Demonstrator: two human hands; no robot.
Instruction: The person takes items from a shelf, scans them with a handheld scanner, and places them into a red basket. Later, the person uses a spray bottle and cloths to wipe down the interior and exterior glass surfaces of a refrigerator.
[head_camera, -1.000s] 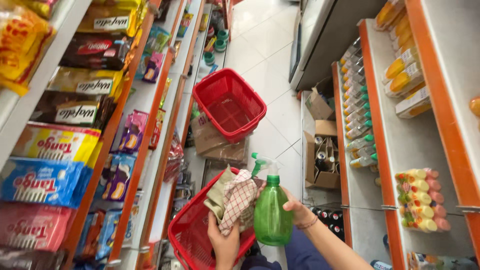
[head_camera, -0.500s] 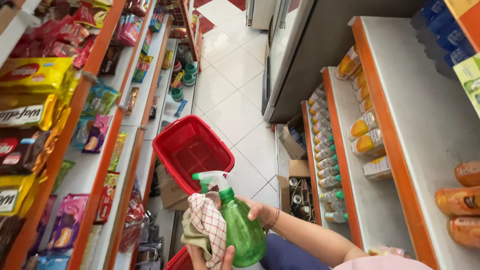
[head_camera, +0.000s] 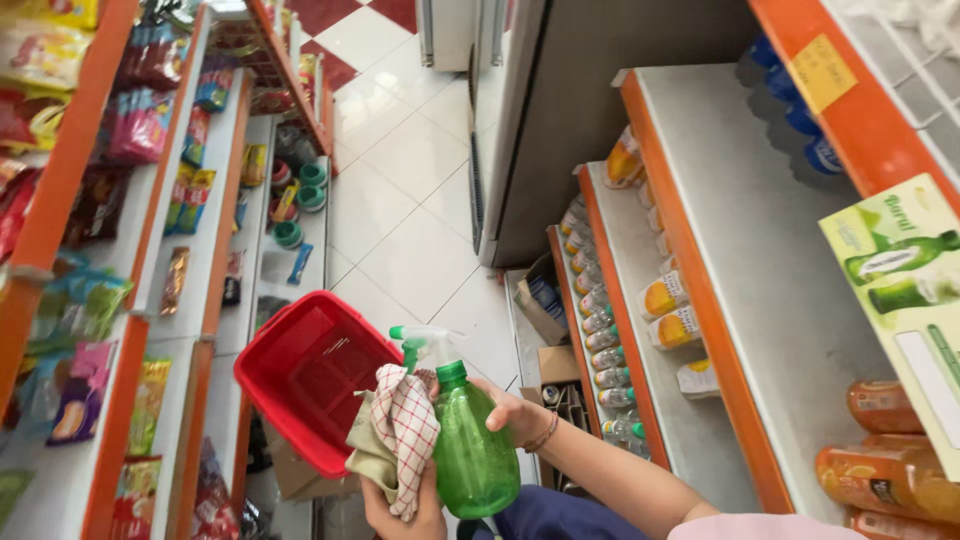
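You stood in a shop aisle with both hands full, holding everything in front of your body and over the floor (head_camera: 400, 215). Your right hand (head_camera: 508, 412) was clamped around the neck of a green spray bottle (head_camera: 472, 448), up by the trigger head, which kept the bottle upright and the nozzle pointing left. Your left hand (head_camera: 408, 508) was closed from below on a checked cloth (head_camera: 402, 437), bunched against the bottle's side. A red basket (head_camera: 312, 378) sat tilted just behind them, beside the snack shelves (head_camera: 160, 300).
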